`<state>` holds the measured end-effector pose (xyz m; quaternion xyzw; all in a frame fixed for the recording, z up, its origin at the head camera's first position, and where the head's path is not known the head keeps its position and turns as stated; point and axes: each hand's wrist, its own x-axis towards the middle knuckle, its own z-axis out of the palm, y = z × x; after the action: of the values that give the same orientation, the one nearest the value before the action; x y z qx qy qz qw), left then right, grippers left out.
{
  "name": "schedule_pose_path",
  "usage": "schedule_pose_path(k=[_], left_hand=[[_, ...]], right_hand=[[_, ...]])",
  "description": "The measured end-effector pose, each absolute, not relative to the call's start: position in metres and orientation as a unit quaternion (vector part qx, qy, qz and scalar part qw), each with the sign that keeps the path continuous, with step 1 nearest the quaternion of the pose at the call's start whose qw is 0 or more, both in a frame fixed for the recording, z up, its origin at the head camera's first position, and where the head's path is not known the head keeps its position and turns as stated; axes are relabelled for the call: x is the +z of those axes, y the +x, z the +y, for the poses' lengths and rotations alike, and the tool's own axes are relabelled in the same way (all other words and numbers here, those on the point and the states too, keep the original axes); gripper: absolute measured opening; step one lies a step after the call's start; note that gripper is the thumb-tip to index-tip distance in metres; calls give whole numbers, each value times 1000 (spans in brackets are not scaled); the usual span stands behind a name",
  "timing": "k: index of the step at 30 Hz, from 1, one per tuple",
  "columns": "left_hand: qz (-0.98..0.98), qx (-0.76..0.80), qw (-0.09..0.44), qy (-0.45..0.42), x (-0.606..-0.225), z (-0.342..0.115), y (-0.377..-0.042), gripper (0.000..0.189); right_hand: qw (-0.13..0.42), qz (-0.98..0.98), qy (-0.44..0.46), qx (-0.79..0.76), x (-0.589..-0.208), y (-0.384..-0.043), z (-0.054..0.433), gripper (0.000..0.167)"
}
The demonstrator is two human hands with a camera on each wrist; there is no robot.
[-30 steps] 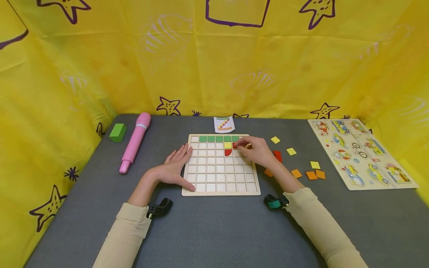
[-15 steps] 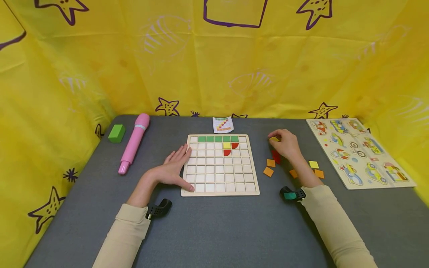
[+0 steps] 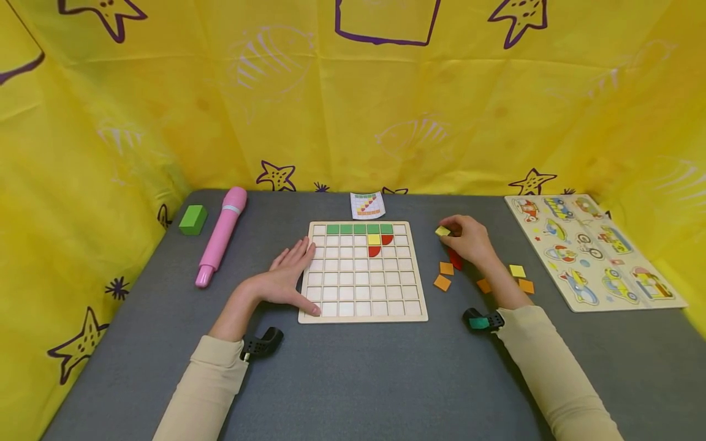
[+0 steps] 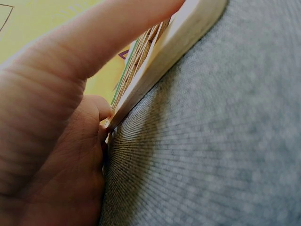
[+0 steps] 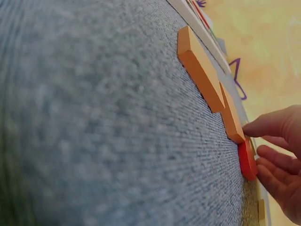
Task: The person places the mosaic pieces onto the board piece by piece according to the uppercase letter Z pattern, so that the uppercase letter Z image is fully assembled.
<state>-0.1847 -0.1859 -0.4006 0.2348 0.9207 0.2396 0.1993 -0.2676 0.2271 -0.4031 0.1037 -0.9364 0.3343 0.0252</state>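
A wooden grid board (image 3: 358,320) lies on the grey table, with a row of green tiles (image 3: 360,229) in its top row. Below them sit one yellow tile (image 3: 374,239) and two red quarter-round tiles (image 3: 387,239). My left hand (image 3: 281,282) rests at the board's left edge, fingers spread, thumb on the lower left corner. To the right of the board, my right hand (image 3: 469,241) pinches a yellow square tile (image 3: 442,231) between thumb and fingers. Red pieces (image 3: 455,258) lie just under that hand, partly hidden by it.
Orange tiles (image 3: 442,282) and another yellow tile (image 3: 516,271) lie scattered at the right. A small pattern card (image 3: 368,206) is behind the board. A picture puzzle board (image 3: 595,251) lies far right; a pink microphone-like wand (image 3: 220,239) and green block (image 3: 193,220) are left.
My right hand has left the red quarter-round tile in the second row and moved right, where it has picked up a yellow tile. My left hand stays on the board.
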Motion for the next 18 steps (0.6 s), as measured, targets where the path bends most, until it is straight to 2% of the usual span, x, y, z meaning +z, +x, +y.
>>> schedule_pose_path(k=[9,18], left_hand=[[919,246,194,238,-400,-186,-183,138],[920,245,189,240,-400,-186,-182,138]], right_hand=[[38,-924,113,363,-404,-265,214,32],[-20,-897,136,420,-399,-253,175,35]])
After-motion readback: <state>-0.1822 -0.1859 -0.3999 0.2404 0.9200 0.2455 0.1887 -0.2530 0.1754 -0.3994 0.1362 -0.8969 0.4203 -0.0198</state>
